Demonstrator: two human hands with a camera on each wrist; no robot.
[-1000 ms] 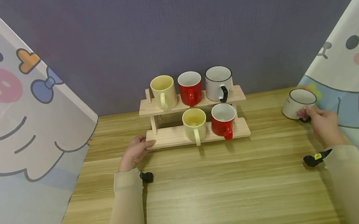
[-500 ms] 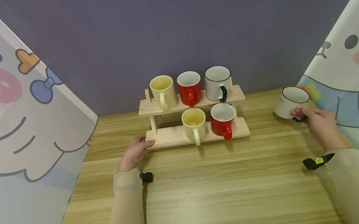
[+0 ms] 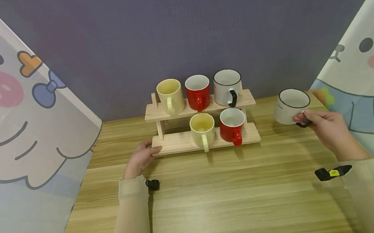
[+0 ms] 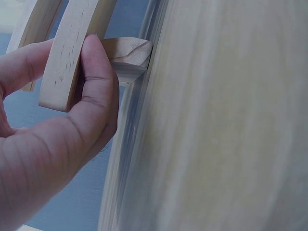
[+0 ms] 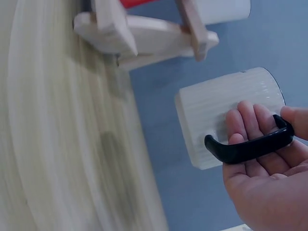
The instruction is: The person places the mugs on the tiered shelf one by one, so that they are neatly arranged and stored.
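Observation:
My right hand [image 3: 326,125] holds a white mug [image 3: 285,111] with a black rim by its black handle [image 5: 250,148]; fingers pass through the handle in the right wrist view. The mug is upright and raised off the table, right of a two-tier wooden rack [image 3: 176,142]. My left hand [image 3: 140,157] grips the left end of the rack's lower board, pinching it between thumb and fingers [image 4: 98,72]. On the upper board stand a yellow mug [image 3: 175,98], a red mug [image 3: 195,101] and a white mug [image 3: 222,93]. Lower down are a yellow mug [image 3: 197,136] and a red mug [image 3: 227,131].
The wooden table [image 3: 217,197] runs up to a dark grey back wall [image 3: 176,25]. Cartoon-printed side panels [image 3: 14,151] slant in at left and right. A bare stretch of the lower board lies left of its yellow mug.
My right hand has lifted the white mug and carried it left toward the rack. My left hand and the rack have stayed put.

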